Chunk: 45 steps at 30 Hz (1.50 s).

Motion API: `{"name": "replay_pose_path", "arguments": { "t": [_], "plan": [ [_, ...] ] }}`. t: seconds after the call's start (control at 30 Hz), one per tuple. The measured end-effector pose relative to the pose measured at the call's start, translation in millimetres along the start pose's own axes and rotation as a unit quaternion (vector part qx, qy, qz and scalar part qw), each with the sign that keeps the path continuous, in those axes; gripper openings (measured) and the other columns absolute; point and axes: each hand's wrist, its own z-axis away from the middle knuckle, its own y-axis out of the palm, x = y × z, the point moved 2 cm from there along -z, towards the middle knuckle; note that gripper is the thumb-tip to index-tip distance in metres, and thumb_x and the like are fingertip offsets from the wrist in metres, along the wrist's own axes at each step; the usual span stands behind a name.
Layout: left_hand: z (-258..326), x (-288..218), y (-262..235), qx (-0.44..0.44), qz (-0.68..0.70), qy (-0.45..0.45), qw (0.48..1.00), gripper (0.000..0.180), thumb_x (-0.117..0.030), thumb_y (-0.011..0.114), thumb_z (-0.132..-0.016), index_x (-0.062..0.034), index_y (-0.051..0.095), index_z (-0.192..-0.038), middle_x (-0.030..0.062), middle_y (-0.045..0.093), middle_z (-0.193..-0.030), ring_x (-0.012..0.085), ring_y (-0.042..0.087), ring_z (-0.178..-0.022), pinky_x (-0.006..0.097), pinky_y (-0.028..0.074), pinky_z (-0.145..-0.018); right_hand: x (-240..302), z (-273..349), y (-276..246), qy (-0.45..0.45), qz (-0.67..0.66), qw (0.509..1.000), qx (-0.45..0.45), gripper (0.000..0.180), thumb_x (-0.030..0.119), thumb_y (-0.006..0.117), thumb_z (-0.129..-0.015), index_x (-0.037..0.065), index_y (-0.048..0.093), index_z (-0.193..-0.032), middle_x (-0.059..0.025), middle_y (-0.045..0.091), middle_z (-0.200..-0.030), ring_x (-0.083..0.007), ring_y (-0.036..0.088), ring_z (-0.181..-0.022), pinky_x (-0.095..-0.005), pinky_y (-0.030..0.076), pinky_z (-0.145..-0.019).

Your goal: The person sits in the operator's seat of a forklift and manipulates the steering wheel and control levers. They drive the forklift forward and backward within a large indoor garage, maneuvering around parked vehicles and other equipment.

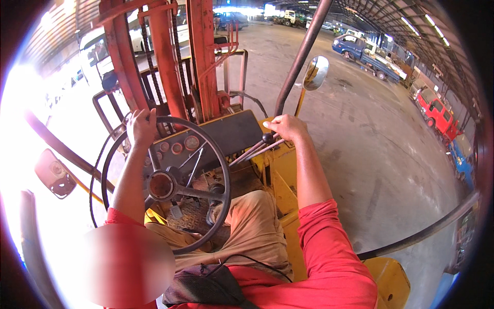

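I sit at the controls of a forklift, with a black steering wheel (pixel 224 166) before me. My left hand (pixel 141 127) is closed on the upper left of the wheel's rim. Off to the right, my right hand (pixel 288 127) is wrapped over the top of the control levers (pixel 256 151). One lever's black knob (pixel 267 138) shows beside the thumb; what lies under the palm is hidden. Round gauges (pixel 191 142) sit in the dark dashboard (pixel 231 133) behind the wheel.
Ahead stands the red lift mast (pixel 167 62) with chains. Round mirrors (pixel 315 73) flank the cab, and a dark post (pixel 303 56) rises at the right. Around the concrete hall floor (pixel 355 134) stand a blue truck (pixel 370 59) and a red truck (pixel 437 112). Glare washes out the left side.
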Motion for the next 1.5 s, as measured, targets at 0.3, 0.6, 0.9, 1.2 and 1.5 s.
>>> {"name": "replay_pose_path", "arguments": {
  "t": [0.3,0.6,0.9,1.2,1.5],
  "plan": [
    [8,6,3,0.004,0.010,0.043,0.999,0.036,-0.036,0.071,-0.099,-0.0042,0.070,-0.082,0.0162,0.065,-0.083,0.0384,0.065,-0.087,0.052,0.049,-0.082,13,20,17,0.011,0.000,1.000,-0.017,0.059,0.072,0.064,-0.091,0.019,0.084,-0.108,-0.0052,0.083,-0.099,-0.0272,0.078,-0.100,-0.0412,0.057,-0.090],
    [21,22,-5,-0.003,0.022,0.056,0.998,0.038,-0.037,0.071,-0.099,-0.0035,0.069,-0.080,0.0173,0.062,-0.081,0.0396,0.064,-0.085,0.052,0.049,-0.080,27,42,34,0.022,0.001,0.999,-0.026,0.058,0.071,0.064,-0.092,0.019,0.083,-0.109,-0.0043,0.083,-0.100,-0.0260,0.077,-0.103,-0.0402,0.055,-0.095],
    [33,43,-9,-0.038,0.043,0.073,0.996,0.037,-0.034,0.073,-0.097,-0.0042,0.066,-0.075,0.0164,0.061,-0.078,0.0387,0.064,-0.082,0.053,0.049,-0.079,44,65,55,0.031,0.008,0.999,-0.040,0.058,0.071,0.063,-0.093,0.020,0.083,-0.112,-0.0041,0.083,-0.100,-0.0256,0.077,-0.105,-0.0428,0.054,-0.099],
    [46,57,-19,-0.009,0.062,0.072,0.995,0.035,-0.035,0.071,-0.098,-0.0050,0.069,-0.079,0.0144,0.065,-0.083,0.0378,0.066,-0.089,0.052,0.050,-0.083,59,86,73,0.033,-0.007,0.998,-0.053,0.060,0.071,0.062,-0.094,0.019,0.083,-0.115,-0.0076,0.082,-0.103,-0.0289,0.076,-0.107,-0.0446,0.054,-0.098],
    [62,69,-21,-0.023,0.089,0.088,0.992,0.035,-0.035,0.072,-0.097,-0.0051,0.068,-0.077,0.0144,0.066,-0.084,0.0382,0.066,-0.089,0.053,0.051,-0.083,72,101,103,0.028,0.001,0.997,-0.071,0.062,0.073,0.062,-0.093,0.020,0.083,-0.117,-0.0076,0.082,-0.100,-0.0302,0.077,-0.102,-0.0442,0.056,-0.094]
  ]
}}
